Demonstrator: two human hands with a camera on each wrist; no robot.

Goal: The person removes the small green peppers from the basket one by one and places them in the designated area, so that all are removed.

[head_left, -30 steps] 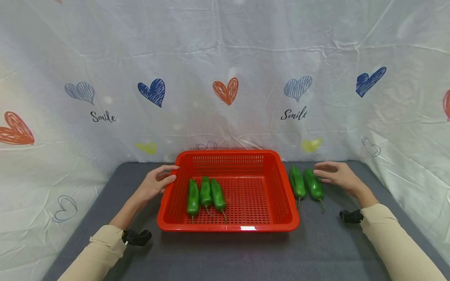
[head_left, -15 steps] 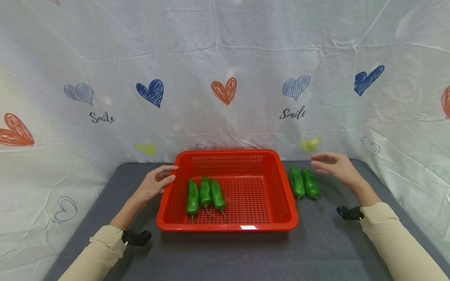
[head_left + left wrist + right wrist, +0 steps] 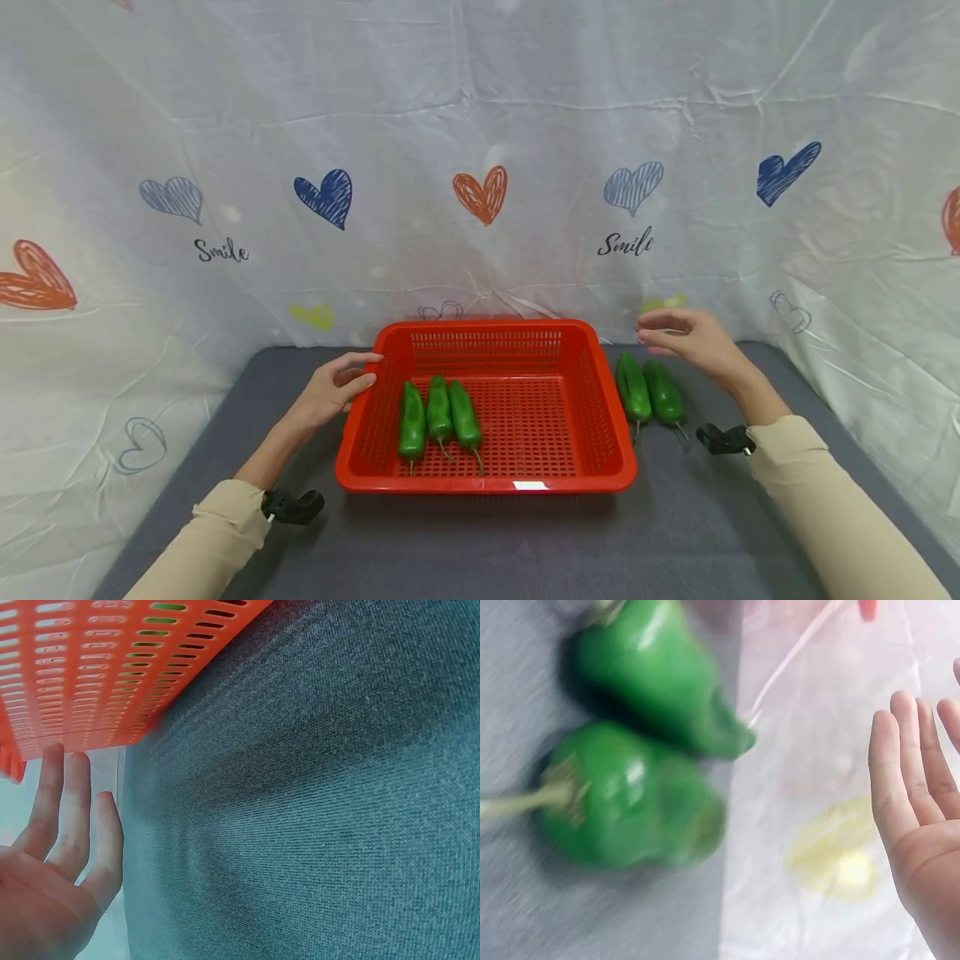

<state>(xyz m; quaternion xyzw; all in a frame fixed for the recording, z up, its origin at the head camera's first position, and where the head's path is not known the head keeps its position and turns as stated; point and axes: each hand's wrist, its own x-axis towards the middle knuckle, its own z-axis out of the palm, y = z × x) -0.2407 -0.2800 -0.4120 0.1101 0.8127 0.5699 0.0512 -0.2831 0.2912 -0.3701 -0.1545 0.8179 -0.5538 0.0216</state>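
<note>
A red plastic basket (image 3: 525,485) sits mid-table with three green peppers (image 3: 465,417) lying side by side in its left half. At its left rim is my left hand (image 3: 326,396), with extended fingertips right at the edge; the left wrist view shows those fingers (image 3: 71,817) beside the slotted wall. Two more green peppers, one nearer the basket (image 3: 633,390) and one farther right (image 3: 664,393), lie on the table outside its right wall. My right hand (image 3: 693,342) hovers above and behind them, holding nothing, its fingers loosely extended.
Dark grey cloth (image 3: 450,550) covers the table. Behind it hangs a white curtain (image 3: 405,267) printed with hearts and the word Smile, close to the basket's back rim. A black wrist camera (image 3: 723,439) sticks out from the right sleeve.
My right hand has lifted off the outer right pepper and moved up and left, toward the basket. That pepper has shifted slightly left. The left hand stays at the rim.
</note>
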